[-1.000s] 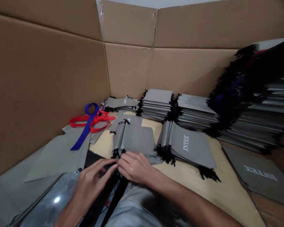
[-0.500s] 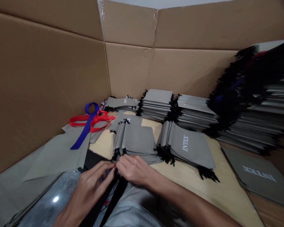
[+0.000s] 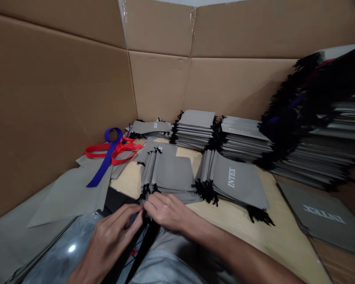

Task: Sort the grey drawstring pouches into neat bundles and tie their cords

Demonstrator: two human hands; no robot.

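My left hand (image 3: 114,232) and my right hand (image 3: 164,209) meet fingertip to fingertip, just above my lap. Both are closed in a pinch, and whatever they grip is hidden behind the fingers. Black drawstring ends (image 3: 144,192) stick out right beside the fingertips. These belong to a small pile of grey drawstring bags (image 3: 174,173) lying just beyond my right hand, several of them overlapped at its left side. To the right lies a second fanned pile of grey bags (image 3: 242,181) printed INTEX, black cords hanging from its edges.
Taller bag stacks (image 3: 195,132) stand at the back, against cardboard walls (image 3: 159,83). More bags are heaped high at the right (image 3: 328,154). Red ribbon (image 3: 124,154) and blue ribbon (image 3: 102,169) loops lie left, near flat grey pieces (image 3: 73,189). A shiny dark surface (image 3: 62,252) is at lower left.
The view has shifted very slightly. Both hands stay pinched together in nearly the same spot, and the piles have not changed.
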